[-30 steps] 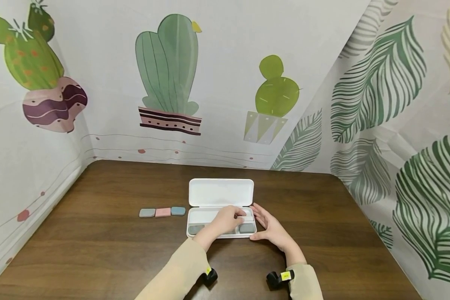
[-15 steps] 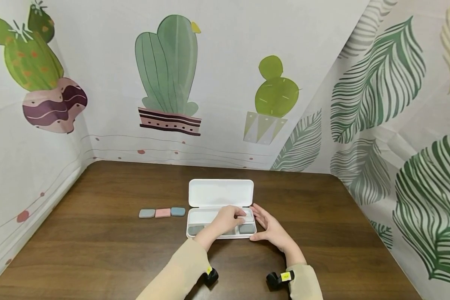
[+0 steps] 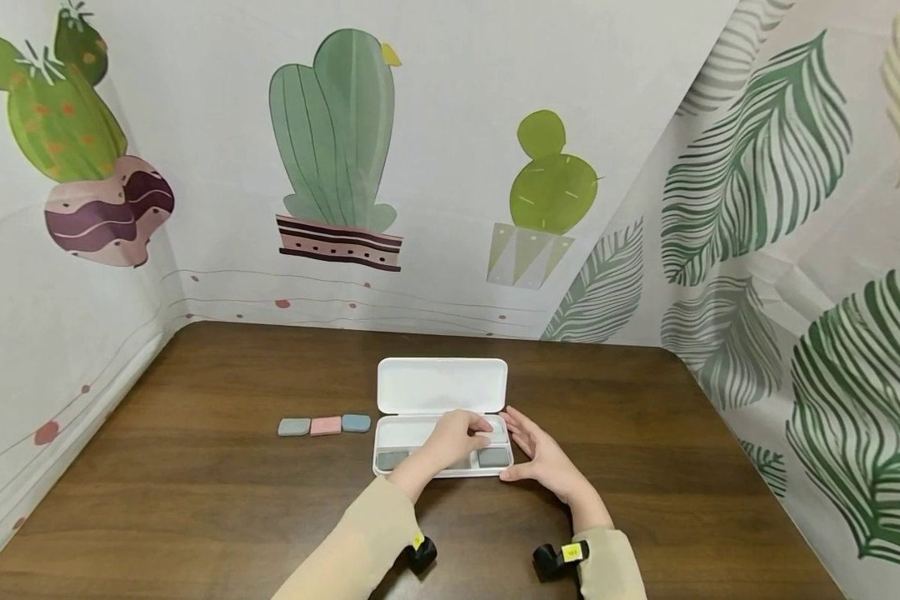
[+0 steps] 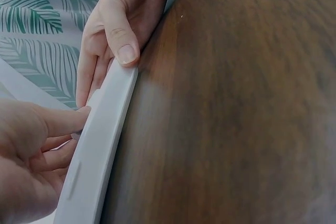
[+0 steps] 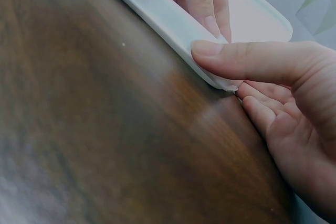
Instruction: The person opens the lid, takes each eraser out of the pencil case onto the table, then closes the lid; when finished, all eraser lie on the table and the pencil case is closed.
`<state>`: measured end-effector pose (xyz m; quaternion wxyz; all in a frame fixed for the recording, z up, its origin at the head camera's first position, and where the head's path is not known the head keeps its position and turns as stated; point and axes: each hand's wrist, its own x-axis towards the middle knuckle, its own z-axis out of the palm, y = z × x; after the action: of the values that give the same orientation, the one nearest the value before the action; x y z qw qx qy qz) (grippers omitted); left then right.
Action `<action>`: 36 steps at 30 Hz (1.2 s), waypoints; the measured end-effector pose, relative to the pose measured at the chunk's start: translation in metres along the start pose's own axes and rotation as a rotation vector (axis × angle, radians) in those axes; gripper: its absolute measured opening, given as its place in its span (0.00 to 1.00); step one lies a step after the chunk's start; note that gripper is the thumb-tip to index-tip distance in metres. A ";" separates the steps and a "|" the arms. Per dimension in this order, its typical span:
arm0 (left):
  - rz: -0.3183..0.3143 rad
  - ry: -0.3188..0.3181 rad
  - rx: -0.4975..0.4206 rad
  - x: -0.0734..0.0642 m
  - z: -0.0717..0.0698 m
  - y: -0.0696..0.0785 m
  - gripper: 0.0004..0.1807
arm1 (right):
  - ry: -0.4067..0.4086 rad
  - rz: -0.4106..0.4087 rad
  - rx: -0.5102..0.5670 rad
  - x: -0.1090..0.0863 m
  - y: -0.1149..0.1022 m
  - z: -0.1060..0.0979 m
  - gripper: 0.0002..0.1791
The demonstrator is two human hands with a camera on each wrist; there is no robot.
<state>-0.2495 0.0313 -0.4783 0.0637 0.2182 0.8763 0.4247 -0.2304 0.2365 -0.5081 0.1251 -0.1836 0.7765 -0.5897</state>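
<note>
An open white case (image 3: 443,384) lies on the table, its lid tipped back and its tray split into compartments. My left hand (image 3: 447,439) reaches into the tray's right part, thumb and fingers pinching a small piece whose kind is mostly hidden. The left wrist view shows a dark and whitish bit under that thumb. My right hand (image 3: 543,462) holds the case's right end, thumb at the near corner and fingers along the far side. Grey blocks sit in the front row, a left grey block (image 3: 392,460) and a right grey block (image 3: 493,457); my left hand covers the middle.
Left of the case, a grey block (image 3: 294,427), a pink block (image 3: 326,426) and a blue block (image 3: 356,423) lie in a row. The brown wooden table (image 3: 217,500) meets a patterned cloth backdrop (image 3: 450,167) at its back edge.
</note>
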 end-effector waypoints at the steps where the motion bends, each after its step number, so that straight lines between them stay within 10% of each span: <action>1: 0.000 0.003 -0.001 0.000 0.000 0.000 0.07 | 0.002 0.005 -0.001 0.000 0.000 0.000 0.59; 16: 0.001 0.067 -0.017 -0.004 -0.007 0.002 0.08 | -0.006 -0.020 0.015 0.002 -0.001 0.000 0.57; 36: 0.039 -0.035 -0.110 -0.026 -0.059 -0.027 0.09 | 0.006 -0.001 0.014 0.000 -0.001 0.001 0.58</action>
<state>-0.2525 -0.0368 -0.4641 0.0826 0.2388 0.8461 0.4693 -0.2298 0.2353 -0.5073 0.1237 -0.1816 0.7727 -0.5955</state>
